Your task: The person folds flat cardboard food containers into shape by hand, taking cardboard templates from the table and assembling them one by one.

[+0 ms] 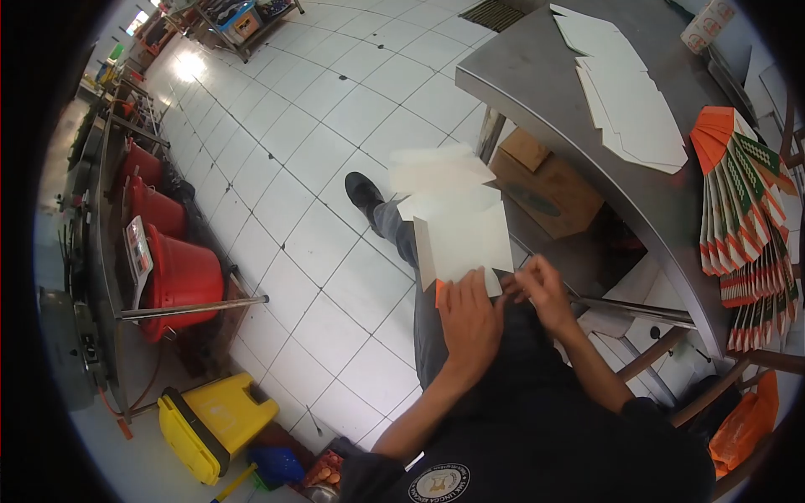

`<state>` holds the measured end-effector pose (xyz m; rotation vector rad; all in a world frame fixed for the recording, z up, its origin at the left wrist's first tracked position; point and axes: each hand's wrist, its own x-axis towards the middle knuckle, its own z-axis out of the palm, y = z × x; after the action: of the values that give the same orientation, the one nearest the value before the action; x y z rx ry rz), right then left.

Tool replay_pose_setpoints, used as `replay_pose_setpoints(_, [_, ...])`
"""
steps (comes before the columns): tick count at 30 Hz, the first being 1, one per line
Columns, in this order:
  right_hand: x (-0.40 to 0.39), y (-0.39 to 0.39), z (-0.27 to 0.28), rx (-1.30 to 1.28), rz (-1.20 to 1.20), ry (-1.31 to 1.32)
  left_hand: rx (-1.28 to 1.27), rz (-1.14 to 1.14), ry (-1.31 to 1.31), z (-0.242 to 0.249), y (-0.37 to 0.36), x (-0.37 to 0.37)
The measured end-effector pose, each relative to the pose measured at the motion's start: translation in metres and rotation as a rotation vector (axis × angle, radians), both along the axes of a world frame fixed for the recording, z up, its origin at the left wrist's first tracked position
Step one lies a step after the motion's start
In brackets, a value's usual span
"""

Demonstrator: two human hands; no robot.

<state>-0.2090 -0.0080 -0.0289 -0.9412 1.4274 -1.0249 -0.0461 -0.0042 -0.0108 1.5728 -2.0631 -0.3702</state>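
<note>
A partly folded white cardboard food box (465, 239) rests on my lap, plain inside face up, its side flaps raised and its long lid panel stretching away from me. My left hand (470, 323) grips the near edge, fingers over the board beside a small orange printed flap. At the near right corner is my right hand (541, 293), its fingers bent together close to a flap; what lies between the fingertips is hidden. Flat white box blanks (633, 109) lie on the metal table (520, 63) to the right.
Folded orange, green and white cartons (738, 201) are stacked at the table's right side, near a sticker roll (704, 29). Brown cardboard boxes (549, 197) sit under the table. Red buckets (184, 277) stand on a left rack, with a yellow bin (222, 419) below.
</note>
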Motion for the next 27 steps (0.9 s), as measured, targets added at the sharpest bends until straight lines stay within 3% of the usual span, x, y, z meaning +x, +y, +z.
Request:
replay_pose_setpoints(2, [0.008, -0.022, 0.031, 0.045, -0.030, 0.050, 0.025, -0.012, 0.012, 0.005, -0.006, 0.005])
replay_pose_setpoints(8, [0.018, -0.040, 0.020, -0.041, -0.052, 0.024, 0.015, 0.018, 0.140, 0.008, -0.020, 0.010])
replay_pose_setpoints(12, [0.031, -0.027, 0.019, -0.139, -0.024, 0.142, 0.139, 0.148, 0.356, 0.019, -0.025, 0.007])
replay_pose_setpoints(21, [0.042, -0.029, 0.042, -0.219, 0.113, 0.257, 0.638, -0.030, 0.729, 0.026, -0.041, 0.041])
replay_pose_setpoints(24, [0.046, -0.027, 0.037, -0.242, -0.007, 0.270, 0.644, 0.014, 0.899, 0.014, -0.038, 0.035])
replay_pose_setpoints(27, [0.045, -0.027, 0.035, -0.260, -0.050, 0.260, 0.622, 0.053, 0.842, 0.016, -0.036, 0.030])
